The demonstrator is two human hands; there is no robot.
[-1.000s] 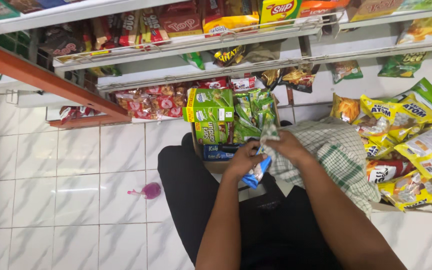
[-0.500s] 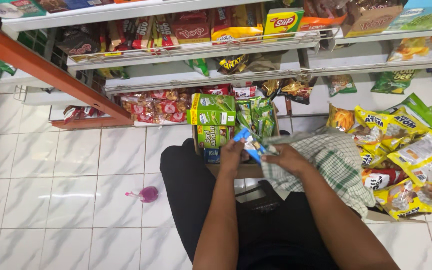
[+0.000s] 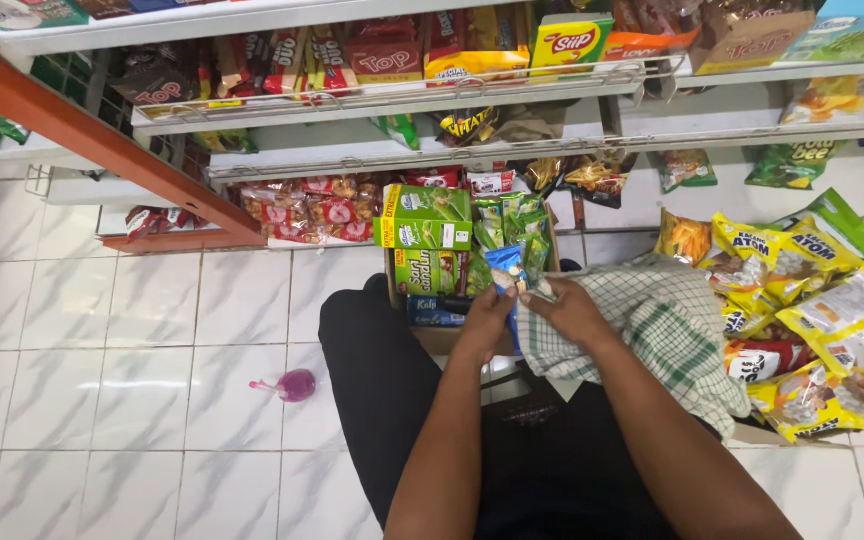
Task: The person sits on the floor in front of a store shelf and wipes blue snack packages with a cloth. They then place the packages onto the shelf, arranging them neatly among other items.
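My left hand and my right hand meet in front of my knees, both closed on a small blue snack packet held upright between them. Under my right hand lies a green-and-white checked cloth, draped over something to my right. Just beyond my hands sits an open cardboard box with green cartons stacked on it and green packets standing inside.
Low white shelves ahead carry red, yellow and brown snack packs. A pile of yellow and green snack bags lies on the floor to the right. A small pink object rests on the white floor tiles to the left. An orange beam slants across the upper left.
My hands have lifted the blue packet from low by my lap up to the box's edge. The view has tilted slightly down and left.
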